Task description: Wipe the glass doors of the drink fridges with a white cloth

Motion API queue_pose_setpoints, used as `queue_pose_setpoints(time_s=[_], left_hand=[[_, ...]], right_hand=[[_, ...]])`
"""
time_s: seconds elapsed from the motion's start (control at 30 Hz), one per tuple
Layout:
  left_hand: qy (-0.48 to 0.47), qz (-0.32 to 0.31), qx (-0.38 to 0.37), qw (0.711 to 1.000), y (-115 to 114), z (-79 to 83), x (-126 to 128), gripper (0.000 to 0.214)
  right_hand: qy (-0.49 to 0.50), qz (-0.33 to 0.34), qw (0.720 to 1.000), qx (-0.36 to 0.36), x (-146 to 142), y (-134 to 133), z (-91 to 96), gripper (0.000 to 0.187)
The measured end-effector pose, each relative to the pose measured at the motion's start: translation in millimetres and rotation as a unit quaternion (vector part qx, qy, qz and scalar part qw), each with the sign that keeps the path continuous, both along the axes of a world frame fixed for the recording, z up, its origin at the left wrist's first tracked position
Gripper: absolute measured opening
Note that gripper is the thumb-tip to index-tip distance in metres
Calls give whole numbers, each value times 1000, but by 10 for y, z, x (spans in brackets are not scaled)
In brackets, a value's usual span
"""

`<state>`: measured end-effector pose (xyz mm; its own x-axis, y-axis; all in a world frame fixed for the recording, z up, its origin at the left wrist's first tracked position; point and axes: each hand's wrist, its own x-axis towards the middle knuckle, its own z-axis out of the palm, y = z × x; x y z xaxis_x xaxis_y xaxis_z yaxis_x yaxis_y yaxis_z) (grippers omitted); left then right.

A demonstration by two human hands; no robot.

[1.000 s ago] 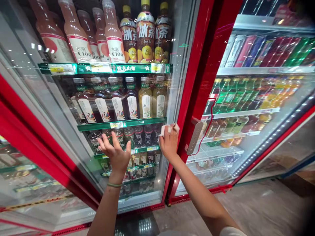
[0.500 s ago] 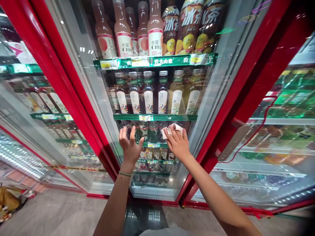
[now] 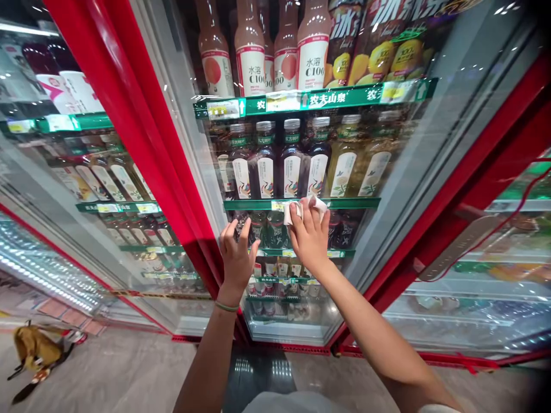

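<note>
My right hand [image 3: 310, 238] presses a folded white tissue [image 3: 317, 205] flat under its fingertips. Hand and tissue are against the glass door [image 3: 279, 330] of a drinks fridge, level with a green shelf edge [image 3: 353, 203]. To the left, my left hand [image 3: 237, 255] is raised with its fingers spread and slightly bent. It holds nothing and is close to the left side of the door; whether the fingertips touch the glass I cannot tell. Behind the glass stand dark tea bottles [image 3: 291, 163] and, higher up, pink drink bottles [image 3: 312, 57]. My hands partly hide the lower bottles.
Red door frames [image 3: 142, 132] run along both sides of the glass. A long beige door handle [image 3: 458, 246] and a red cord [image 3: 512, 212] are on the right. On the grey floor at far left lies a brown bag-like item [image 3: 37, 347].
The right hand with the tissue has slid left and up across the glass, relative to the bottles. My left hand stays near the door's left side. The view has shifted closer.
</note>
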<state>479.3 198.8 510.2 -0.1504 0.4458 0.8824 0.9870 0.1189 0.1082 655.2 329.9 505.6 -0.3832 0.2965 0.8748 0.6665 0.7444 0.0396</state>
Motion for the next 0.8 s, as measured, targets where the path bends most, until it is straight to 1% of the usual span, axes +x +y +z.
queue_pose_setpoints(time_s=[0.03, 0.1, 0.17, 0.27, 0.33, 0.37, 0.4, 0.47, 0.53, 0.6, 0.63, 0.77, 0.8], left_hand=[[7, -1, 0, 1000, -34, 17, -50, 57], [10, -11, 1, 1000, -114, 35, -163, 53], [-11, -25, 11, 1000, -206, 32, -287, 47], [-47, -44, 26, 998, -336, 10, -448, 41], [-54, -52, 24, 997, -405, -7, -524, 40], [-57, -55, 23, 997, -436, -18, -554, 39], [-61, -57, 25, 996, -467, -31, -583, 39], [-77, -61, 40, 994, -531, -70, -646, 37], [-98, -60, 56, 992, -594, -131, -722, 35], [-118, -62, 60, 989, -645, -216, -798, 32], [-127, -65, 56, 988, -663, -266, -830, 32], [-161, -92, 20, 982, -688, -485, -875, 35], [-174, -96, 12, 980, -688, -536, -873, 34]], right_hand=[[-9, 8, 1000, 0, -64, -27, -9, 69], [-61, 48, 997, 9, -176, -78, -55, 71], [-98, 80, 992, 17, -281, -126, -75, 72], [-60, 64, 996, 11, -503, -216, 42, 72], [-28, 47, 998, 4, -703, -297, 141, 72], [-22, 46, 999, 3, -803, -341, 157, 72], [-23, 54, 998, 9, -894, -385, 139, 71], [-50, 84, 995, 35, -1027, -464, 2, 70], [-86, 113, 987, 70, -1096, -527, -188, 68], [-102, 120, 983, 92, -1144, -571, -303, 66], [-101, 114, 984, 95, -1179, -586, -309, 65], [-57, 74, 992, 79, -1398, -624, -183, 64], [-48, 67, 994, 75, -1444, -633, -196, 64]])
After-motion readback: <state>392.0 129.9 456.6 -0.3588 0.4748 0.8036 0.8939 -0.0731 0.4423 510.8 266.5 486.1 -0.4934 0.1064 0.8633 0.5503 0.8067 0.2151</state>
